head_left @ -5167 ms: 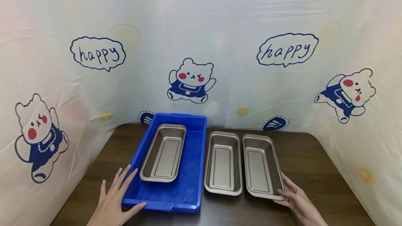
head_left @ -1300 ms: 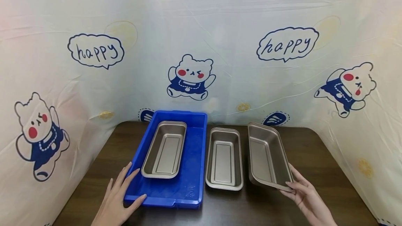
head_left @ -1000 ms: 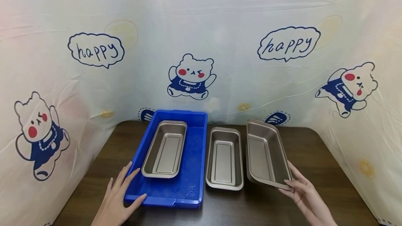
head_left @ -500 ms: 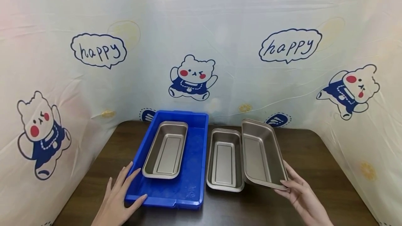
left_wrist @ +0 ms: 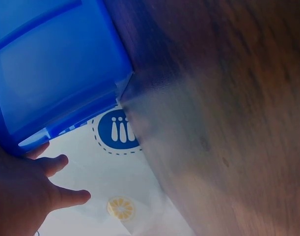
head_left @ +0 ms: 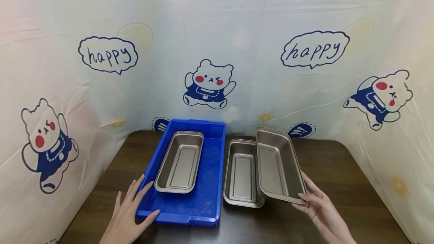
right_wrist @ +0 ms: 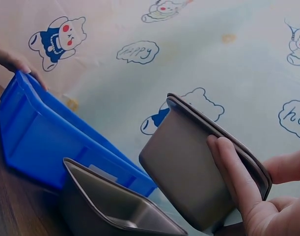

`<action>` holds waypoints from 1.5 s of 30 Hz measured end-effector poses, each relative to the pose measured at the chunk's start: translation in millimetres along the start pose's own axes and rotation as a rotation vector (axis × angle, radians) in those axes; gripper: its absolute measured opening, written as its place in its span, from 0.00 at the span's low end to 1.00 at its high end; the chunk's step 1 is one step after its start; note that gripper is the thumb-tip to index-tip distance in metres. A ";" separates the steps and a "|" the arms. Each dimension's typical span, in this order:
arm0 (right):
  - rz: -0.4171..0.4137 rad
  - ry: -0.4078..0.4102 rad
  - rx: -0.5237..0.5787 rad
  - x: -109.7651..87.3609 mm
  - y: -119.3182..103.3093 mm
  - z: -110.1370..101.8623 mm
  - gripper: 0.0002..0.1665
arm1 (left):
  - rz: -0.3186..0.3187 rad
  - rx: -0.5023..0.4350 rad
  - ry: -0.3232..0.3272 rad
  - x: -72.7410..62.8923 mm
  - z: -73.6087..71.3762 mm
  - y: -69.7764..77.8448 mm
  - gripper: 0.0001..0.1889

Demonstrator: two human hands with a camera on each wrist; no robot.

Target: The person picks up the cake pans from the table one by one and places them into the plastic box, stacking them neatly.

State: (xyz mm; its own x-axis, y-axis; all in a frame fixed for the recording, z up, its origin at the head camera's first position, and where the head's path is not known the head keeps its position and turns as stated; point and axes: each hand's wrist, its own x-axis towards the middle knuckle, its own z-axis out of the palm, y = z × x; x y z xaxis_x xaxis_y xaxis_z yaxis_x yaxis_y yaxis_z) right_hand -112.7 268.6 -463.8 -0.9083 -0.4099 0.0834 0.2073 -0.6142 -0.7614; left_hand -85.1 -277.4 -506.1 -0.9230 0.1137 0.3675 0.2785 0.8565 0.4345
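My right hand [head_left: 320, 208] pinches a loaf pan [head_left: 276, 166] at its near right corner, thumb inside the rim and fingers along the outer wall. The pan is lifted and tilted to the left, overlapping the right edge of a second loaf pan [head_left: 241, 174] on the table. In the right wrist view the held loaf pan [right_wrist: 181, 162] hangs above the standing one [right_wrist: 98, 201]. My left hand [head_left: 127, 212] rests with spread, fairly straight fingers on the near left corner of a blue tray [head_left: 208, 183]. Inside that tray sits a third loaf pan [head_left: 179, 163].
All stand on a dark brown wooden table [head_left: 325, 161] with rounded far corners. A pale printed cloth [head_left: 237, 29] hangs behind and at both sides. The blue tray stands close beside the second pan.
My right hand has raised and tilted the right-hand pan off the table, then carried it left until it overlaps the middle pan. My left hand stays at the tray corner.
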 end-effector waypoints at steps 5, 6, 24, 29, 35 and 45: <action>-0.011 -0.027 0.003 1.7 1.5 1.5 0.42 | -0.008 0.001 -0.004 0.1 0.3 0.6 0.43; -0.012 -0.033 0.003 1.8 1.8 1.6 0.42 | -0.009 0.002 -0.005 0.1 0.3 0.6 0.43; -0.005 -0.014 0.011 -5.9 1.1 1.0 0.42 | -0.012 -0.022 -0.011 -0.9 -0.3 1.0 0.42; -0.004 -0.004 0.027 -10.5 1.3 1.4 0.42 | -0.047 -0.048 -0.021 0.6 -0.8 2.8 0.40; -0.005 0.002 0.041 -16.1 -0.5 1.4 0.41 | -0.062 -0.047 -0.011 2.1 -0.2 3.6 0.40; -0.040 0.022 0.002 -18.0 -2.6 13.5 0.42 | -0.045 -0.017 -0.004 -0.7 0.2 4.4 0.40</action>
State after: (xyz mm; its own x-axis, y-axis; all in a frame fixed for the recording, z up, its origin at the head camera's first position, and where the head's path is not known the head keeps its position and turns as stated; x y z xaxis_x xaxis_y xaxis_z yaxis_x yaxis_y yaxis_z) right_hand -92.0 268.4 -454.6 -0.9235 -0.3705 0.0996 0.1714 -0.6307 -0.7568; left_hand -83.4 -273.5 -504.6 -0.9357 0.0773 0.3443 0.2414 0.8520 0.4646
